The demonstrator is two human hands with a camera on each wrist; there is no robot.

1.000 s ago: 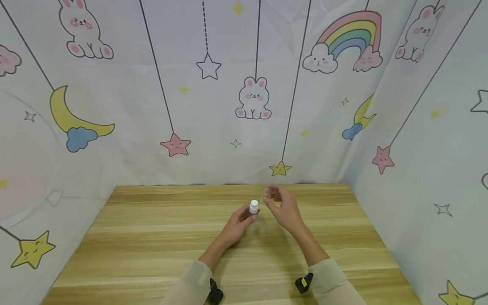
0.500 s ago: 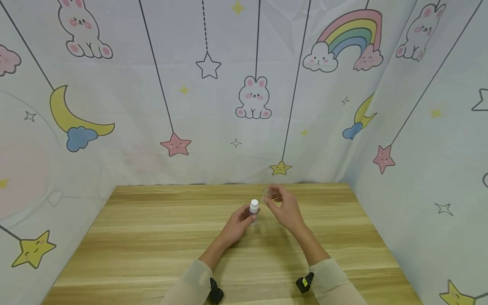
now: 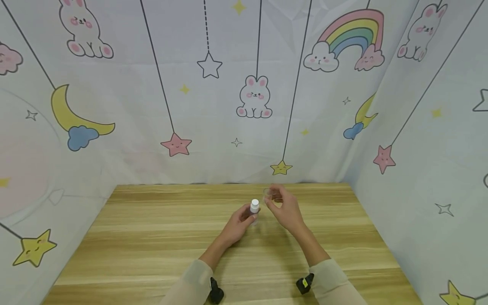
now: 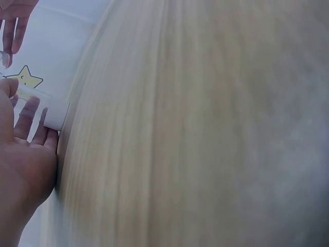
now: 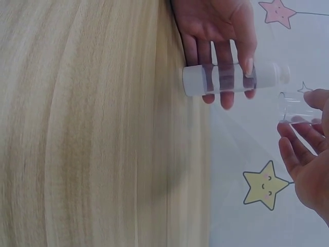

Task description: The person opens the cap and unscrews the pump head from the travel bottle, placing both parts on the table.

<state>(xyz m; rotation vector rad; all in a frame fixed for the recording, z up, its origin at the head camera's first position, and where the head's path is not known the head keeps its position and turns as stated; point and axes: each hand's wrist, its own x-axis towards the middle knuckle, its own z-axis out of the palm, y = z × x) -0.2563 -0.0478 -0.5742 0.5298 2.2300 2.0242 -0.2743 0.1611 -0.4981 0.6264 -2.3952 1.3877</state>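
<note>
My left hand [image 3: 237,225] grips a small clear bottle with a white pump top [image 3: 254,206], held upright over the table. In the right wrist view the bottle's see-through body [image 5: 226,77] has a white base, and the left fingers show through it. My right hand [image 3: 285,210] pinches a clear cap [image 5: 298,108] between thumb and fingers, apart from the bottle, to its right and slightly higher. At the left edge of the left wrist view, the left hand [image 4: 25,164] curls around the bottle with its white base [image 4: 56,114] toward the table.
A wood-grain table [image 3: 160,237] lies under both hands. Behind and beside it hangs a pale cloth [image 3: 213,161] printed with stars, rabbits and a rainbow. Black wrist cameras [image 3: 216,291] sit at both cuffs.
Almost nothing differs. Both hands keep their places with the bottle and the cap; the whole view has shifted very slightly.
</note>
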